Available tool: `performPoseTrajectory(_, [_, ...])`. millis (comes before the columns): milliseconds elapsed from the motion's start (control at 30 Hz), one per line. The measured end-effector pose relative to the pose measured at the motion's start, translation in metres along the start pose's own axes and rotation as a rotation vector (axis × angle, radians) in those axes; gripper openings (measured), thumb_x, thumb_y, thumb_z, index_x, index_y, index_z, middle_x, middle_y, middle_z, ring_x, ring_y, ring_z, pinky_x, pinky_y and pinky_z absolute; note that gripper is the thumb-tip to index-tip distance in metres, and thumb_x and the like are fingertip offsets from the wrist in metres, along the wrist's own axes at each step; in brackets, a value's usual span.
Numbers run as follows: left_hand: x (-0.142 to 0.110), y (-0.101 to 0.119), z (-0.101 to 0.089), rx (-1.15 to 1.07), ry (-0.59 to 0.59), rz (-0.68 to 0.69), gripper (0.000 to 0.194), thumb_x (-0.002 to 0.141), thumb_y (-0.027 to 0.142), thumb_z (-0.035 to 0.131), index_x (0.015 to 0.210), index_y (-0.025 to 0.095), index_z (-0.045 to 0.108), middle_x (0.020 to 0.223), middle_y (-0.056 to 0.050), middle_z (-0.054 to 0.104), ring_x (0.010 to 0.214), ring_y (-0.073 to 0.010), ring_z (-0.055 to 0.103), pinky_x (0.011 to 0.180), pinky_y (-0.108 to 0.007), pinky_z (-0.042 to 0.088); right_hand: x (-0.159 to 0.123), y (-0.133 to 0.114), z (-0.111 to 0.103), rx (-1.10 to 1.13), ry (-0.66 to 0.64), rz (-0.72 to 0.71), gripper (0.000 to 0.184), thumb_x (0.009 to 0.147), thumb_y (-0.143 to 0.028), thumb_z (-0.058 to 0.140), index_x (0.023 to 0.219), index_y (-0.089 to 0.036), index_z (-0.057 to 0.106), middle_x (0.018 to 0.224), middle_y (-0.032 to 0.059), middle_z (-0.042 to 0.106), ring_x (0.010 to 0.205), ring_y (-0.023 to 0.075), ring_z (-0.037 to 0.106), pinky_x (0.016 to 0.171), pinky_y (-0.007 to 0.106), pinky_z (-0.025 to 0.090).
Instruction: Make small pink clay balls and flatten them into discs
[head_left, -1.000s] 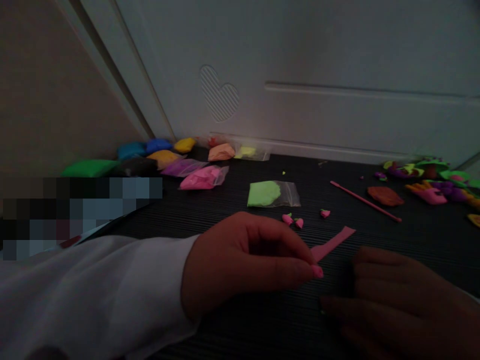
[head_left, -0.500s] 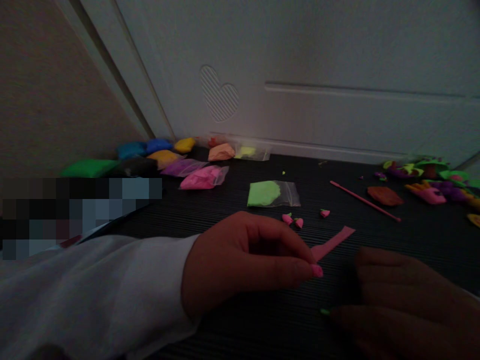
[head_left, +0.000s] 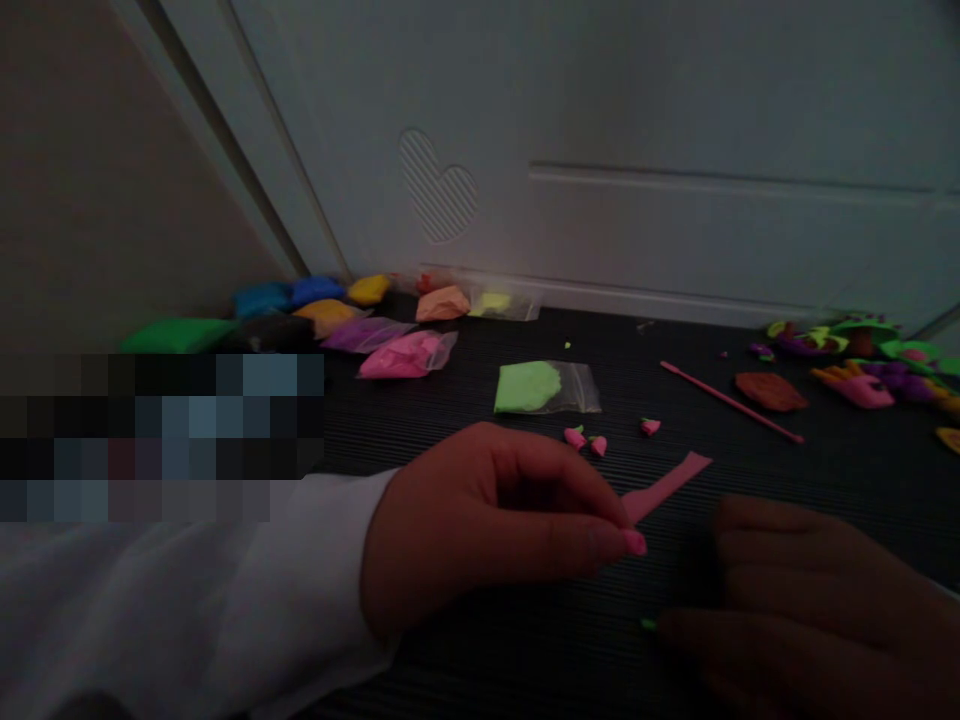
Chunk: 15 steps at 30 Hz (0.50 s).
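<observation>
Between the thumb and index finger of my left hand (head_left: 495,530) is a small pink clay rosebud (head_left: 635,543), its end poking out past the fingertips. Just beyond those fingertips lies a flat pink clay strip (head_left: 671,483) on the dark table. My right hand (head_left: 817,600), dim at the lower right, has its fingers curled in. A small green piece of clay (head_left: 649,624) sticks out at its fingertip; the rest of that piece is hidden. Behind my left hand sit a few small pink buds with green bits (head_left: 575,438).
An opened bag of light green clay (head_left: 529,387) lies mid-table. A pink modelling stick (head_left: 731,402) and a brown clay lump (head_left: 770,391) lie to the right, near colourful clay figures (head_left: 862,385). Several clay bags, including a pink one (head_left: 401,355), line the back left against a white panel (head_left: 637,240).
Almost nothing differs. Both hands hold their places, and the pink rosebud stays in my left fingers.
</observation>
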<state>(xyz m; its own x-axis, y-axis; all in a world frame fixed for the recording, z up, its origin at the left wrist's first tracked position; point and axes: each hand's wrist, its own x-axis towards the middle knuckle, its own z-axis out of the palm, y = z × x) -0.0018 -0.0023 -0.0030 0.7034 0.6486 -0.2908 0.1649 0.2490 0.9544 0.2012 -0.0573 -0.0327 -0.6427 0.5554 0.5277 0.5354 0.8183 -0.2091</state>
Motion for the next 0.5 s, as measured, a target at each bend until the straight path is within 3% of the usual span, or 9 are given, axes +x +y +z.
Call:
performPoseTrajectory(267, [-0.0003,-0.0005,-0.0005,-0.041,-0.006,0.017,0.002,0.068,0.016,0.061,0.069,0.016,0.063,0.062,0.005,0.055,0.057,-0.0035,0.045,0.050,-0.012,0.031,0.0003,0.0005,0.0007,0.012,-0.092,0.140,0.009,0.068,-0.015,0.052,0.073,-0.022,0.053,0.057,-0.0064,0.054,0.053,0.0090,0.047,0.057,0.027,0.032])
performPoseTrajectory(500, [0.0010,-0.0007,-0.0022,-0.038,-0.025,0.005,0.004,0.068,0.019,0.061,0.070,0.017,0.063,0.062,0.005,0.055,0.057,-0.0037,0.045,0.050,-0.012,0.032,0.0016,-0.0019,0.0026,0.039,-0.088,0.161,0.014,0.070,-0.010,0.046,0.069,-0.022,0.053,0.054,-0.0062,0.052,0.051,0.0081,0.046,0.055,0.026,0.030])
